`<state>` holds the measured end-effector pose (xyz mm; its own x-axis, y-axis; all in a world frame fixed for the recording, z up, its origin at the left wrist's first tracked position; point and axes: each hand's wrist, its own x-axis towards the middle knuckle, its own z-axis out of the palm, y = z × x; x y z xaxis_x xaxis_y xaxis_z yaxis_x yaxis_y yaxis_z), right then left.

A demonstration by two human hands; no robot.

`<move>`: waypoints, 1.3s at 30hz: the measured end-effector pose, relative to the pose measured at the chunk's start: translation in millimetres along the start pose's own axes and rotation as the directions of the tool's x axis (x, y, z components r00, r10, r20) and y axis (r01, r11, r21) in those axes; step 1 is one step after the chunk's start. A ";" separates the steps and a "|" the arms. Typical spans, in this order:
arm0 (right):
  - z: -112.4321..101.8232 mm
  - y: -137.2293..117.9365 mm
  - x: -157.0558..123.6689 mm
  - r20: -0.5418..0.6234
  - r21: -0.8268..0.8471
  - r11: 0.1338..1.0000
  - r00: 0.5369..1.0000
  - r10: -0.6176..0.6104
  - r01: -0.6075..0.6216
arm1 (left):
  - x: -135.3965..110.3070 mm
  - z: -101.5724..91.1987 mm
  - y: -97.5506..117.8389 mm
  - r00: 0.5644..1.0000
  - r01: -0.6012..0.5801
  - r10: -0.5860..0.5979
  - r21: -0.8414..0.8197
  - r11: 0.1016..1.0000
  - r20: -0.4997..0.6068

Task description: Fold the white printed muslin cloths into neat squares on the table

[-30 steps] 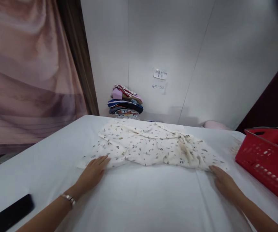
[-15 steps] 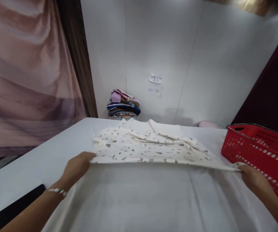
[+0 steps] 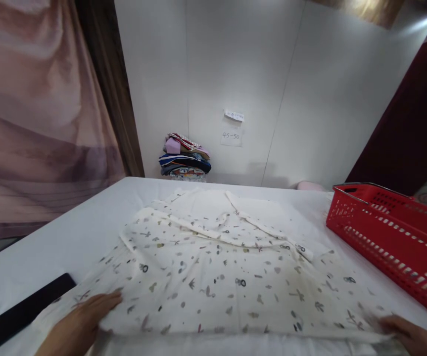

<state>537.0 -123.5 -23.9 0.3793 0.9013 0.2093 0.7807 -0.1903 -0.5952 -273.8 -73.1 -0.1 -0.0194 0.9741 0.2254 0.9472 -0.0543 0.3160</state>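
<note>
A cream garment (image 3: 216, 267) printed with small grey and brown shapes lies spread on the white table (image 3: 98, 207). My left hand (image 3: 79, 324) grips its near left corner, fingers on top of the cloth. At the bottom right, my right hand (image 3: 409, 333) pinches the near right corner; only part of that hand shows. The near hem is stretched taut between both hands, close to the front edge of the table.
A red plastic basket (image 3: 387, 237) stands at the right. A black flat object (image 3: 20, 314) lies at the near left. Folded clothes (image 3: 184, 157) are stacked against the white wall behind, with paper notes (image 3: 231, 129) stuck above. A pink curtain (image 3: 31, 109) hangs left.
Both hands took hold of the garment's near corners, lifted the hem and pulled it toward me, spreading the cloth out over the table.
</note>
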 end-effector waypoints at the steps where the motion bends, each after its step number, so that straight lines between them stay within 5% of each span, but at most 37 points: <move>1: -1.6 -11.8 7.3 0.039 0.041 0.999 0.999 0.029 -0.031 | 0.0 0.3 2.1 0.999 -0.012 0.012 -0.012 1.000 0.037; 5: 4.2 -77.5 40.2 0.008 0.093 0.994 0.999 0.047 -0.048 | 3.4 -4.4 30.0 0.991 -0.002 0.013 -0.084 0.996 0.133; 9: 35.8 -136.4 77.5 -0.030 0.065 0.998 0.999 -0.016 0.018 | 12.6 -7.0 84.3 0.990 -0.031 0.066 -0.269 0.963 0.123; 12: 61.4 -159.9 108.5 0.032 -0.069 0.997 0.999 -0.036 0.038 | 21.0 1.9 131.3 0.984 0.015 0.072 -0.473 0.881 0.165; 17: 85.2 -180.7 142.4 0.221 -0.359 0.932 0.966 0.133 -0.047 | 26.4 24.8 205.4 0.928 0.240 0.054 -0.705 0.667 0.368; 21: 97.0 -185.5 138.2 0.185 -0.361 0.932 0.981 0.056 0.015 | 27.1 30.1 245.1 0.884 0.306 0.130 -0.767 0.563 0.448; 28: 110.0 -169.4 115.1 0.132 -0.207 0.977 0.989 0.074 -0.045 | 39.1 34.7 272.0 0.834 0.296 0.271 -0.805 0.514 0.480; 32: 105.7 -223.7 92.7 -0.091 0.129 0.981 0.987 -0.135 0.146 | 51.2 40.0 291.9 0.829 0.370 0.297 -0.863 0.344 0.474; 34: 102.7 -270.9 61.9 -0.070 0.225 0.917 0.944 -0.322 0.330 | 54.6 41.4 303.0 0.839 0.433 0.274 -0.881 0.190 0.471; 36: 98.5 -316.9 20.8 0.114 0.313 0.811 0.828 -0.549 0.495 | 54.1 42.4 311.3 0.847 0.485 0.262 -0.875 -0.019 0.463; 39: 89.6 -360.1 -30.4 0.447 0.470 0.656 0.482 -0.754 0.590 | 47.3 44.0 313.3 0.820 0.569 0.272 -0.772 -0.284 0.504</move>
<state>199.8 -47.5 114.5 -0.6279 0.7514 0.2028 0.5023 0.5903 -0.6318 36.1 -34.4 69.0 0.4034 0.8943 -0.1937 -0.5271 0.4002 0.7497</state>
